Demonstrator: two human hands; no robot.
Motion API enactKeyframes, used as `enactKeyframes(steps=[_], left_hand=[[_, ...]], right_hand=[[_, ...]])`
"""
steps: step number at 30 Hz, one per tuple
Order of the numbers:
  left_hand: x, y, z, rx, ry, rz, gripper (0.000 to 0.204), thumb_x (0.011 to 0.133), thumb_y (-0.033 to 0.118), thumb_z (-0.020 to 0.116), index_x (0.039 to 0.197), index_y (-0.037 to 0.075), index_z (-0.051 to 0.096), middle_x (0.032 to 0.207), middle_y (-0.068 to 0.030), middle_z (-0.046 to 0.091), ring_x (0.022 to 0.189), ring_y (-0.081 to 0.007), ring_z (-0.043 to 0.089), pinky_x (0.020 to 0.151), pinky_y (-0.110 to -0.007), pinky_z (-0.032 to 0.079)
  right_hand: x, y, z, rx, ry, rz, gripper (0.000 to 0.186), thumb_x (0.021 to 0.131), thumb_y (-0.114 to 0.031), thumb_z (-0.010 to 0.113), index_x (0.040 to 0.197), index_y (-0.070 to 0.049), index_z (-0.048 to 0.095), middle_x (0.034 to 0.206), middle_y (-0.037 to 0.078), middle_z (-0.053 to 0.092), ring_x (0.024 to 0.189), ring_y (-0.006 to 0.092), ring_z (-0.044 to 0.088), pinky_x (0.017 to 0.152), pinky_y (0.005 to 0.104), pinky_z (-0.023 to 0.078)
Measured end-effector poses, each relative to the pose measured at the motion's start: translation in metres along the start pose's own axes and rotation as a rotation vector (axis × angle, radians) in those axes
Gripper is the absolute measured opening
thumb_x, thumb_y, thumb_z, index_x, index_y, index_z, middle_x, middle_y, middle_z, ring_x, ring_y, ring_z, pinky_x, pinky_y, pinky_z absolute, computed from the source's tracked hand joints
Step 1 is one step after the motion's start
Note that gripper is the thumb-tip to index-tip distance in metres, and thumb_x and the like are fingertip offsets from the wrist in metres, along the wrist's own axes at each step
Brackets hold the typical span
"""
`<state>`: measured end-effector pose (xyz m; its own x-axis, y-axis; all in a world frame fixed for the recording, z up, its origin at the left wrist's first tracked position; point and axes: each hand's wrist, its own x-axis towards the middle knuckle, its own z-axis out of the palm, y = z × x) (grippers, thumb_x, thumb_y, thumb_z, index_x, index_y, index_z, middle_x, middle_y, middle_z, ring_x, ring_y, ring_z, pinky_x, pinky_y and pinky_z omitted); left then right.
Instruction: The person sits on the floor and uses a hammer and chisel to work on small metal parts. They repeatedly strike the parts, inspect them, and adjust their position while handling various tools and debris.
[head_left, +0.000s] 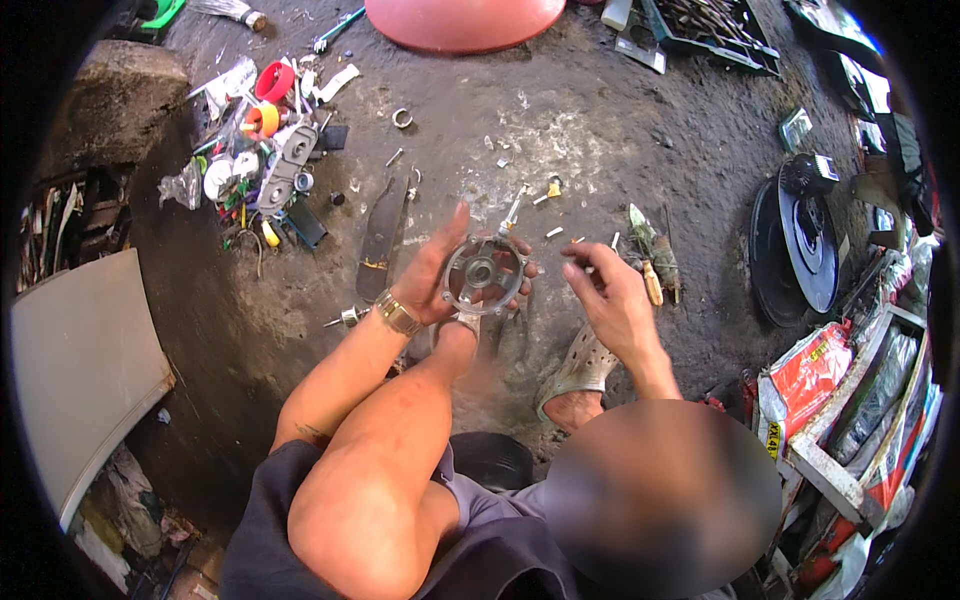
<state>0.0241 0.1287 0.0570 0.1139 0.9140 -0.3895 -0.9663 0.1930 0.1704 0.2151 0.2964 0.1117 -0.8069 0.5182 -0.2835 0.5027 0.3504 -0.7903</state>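
Resting in my left hand (433,278) is a round metal part (482,270) with an open outer ring and a central boss; the fingers curl around its far side. My right hand (610,300) hovers to the right of it, fingers loosely bent and apart, nothing visible between them. Just beyond it lie wooden-handled tools (652,282) on the dirty floor. A long dark flat strip (380,230) lies left of the round part, along with a small metal fitting (348,318) by my left wrist. Small bolts and bits (548,192) are scattered ahead.
A pile of small parts (298,150) lies at upper left, a pink basin (465,25) at top, a tray of tools (715,35) at upper right. Black discs (795,250) and cluttered packages (810,385) line the right. A grey panel (80,360) stands at left.
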Motion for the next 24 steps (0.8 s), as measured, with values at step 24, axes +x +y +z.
enactKeyframes(steps=[24], left_hand=[[0.000,-0.023,0.009,1.745,0.314,0.310,0.071,0.078,0.046,0.083,0.127,-0.001,0.061,0.116,-0.0159,0.060,0.112,-0.0329,0.056,0.099,-0.040,0.045]], right_hand=[[0.025,0.038,0.049,0.744,0.076,0.362,0.027,0.101,-0.029,0.065,0.096,-0.002,0.066,0.072,-0.004,0.056,0.061,0.0042,0.048,0.055,0.0220,0.040]])
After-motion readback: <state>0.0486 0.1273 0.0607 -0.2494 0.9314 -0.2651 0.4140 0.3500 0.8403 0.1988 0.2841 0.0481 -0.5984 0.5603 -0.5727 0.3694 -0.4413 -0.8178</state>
